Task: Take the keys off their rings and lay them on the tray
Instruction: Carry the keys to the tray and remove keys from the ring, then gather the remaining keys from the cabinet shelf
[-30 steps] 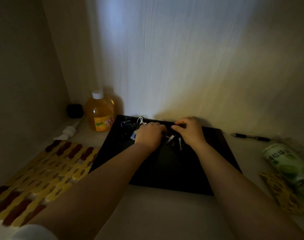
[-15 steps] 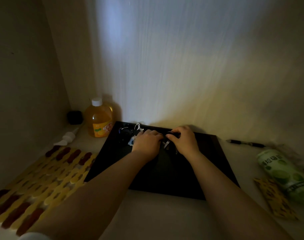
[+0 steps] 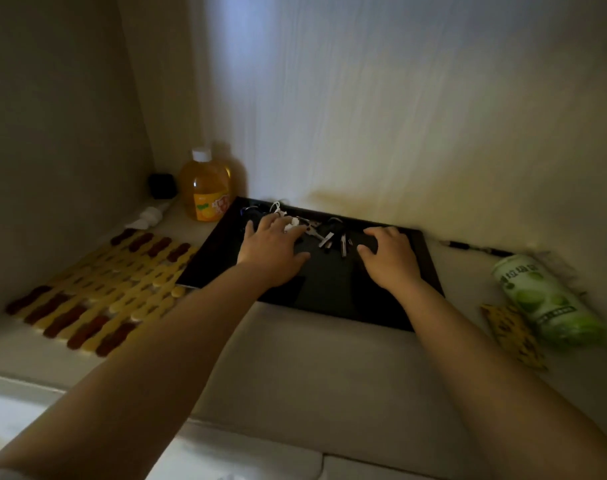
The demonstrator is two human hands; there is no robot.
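Observation:
A black tray (image 3: 333, 292) lies on the pale surface against the back wall. Near its far edge sits a dim cluster of keys (image 3: 333, 237) with dark heads, and a bunch of rings with white cord (image 3: 278, 211) at the far left corner. My left hand (image 3: 272, 249) rests palm down over the left part of the cluster, fingers spread, touching the white piece. My right hand (image 3: 388, 258) hovers over the tray to the right of the keys, fingers curled loosely and apart, holding nothing.
An orange juice bottle (image 3: 207, 188) and a small black box (image 3: 162, 185) stand at the back left. A yellow and brown mat (image 3: 98, 289) lies left of the tray. A pen (image 3: 471, 247), a green packet (image 3: 544, 299) and a patterned pouch (image 3: 513, 336) lie to the right.
My hands were together on the key bunch; now they have parted. The right hand has moved right, away from the keys, and the keys lie on the tray between the hands.

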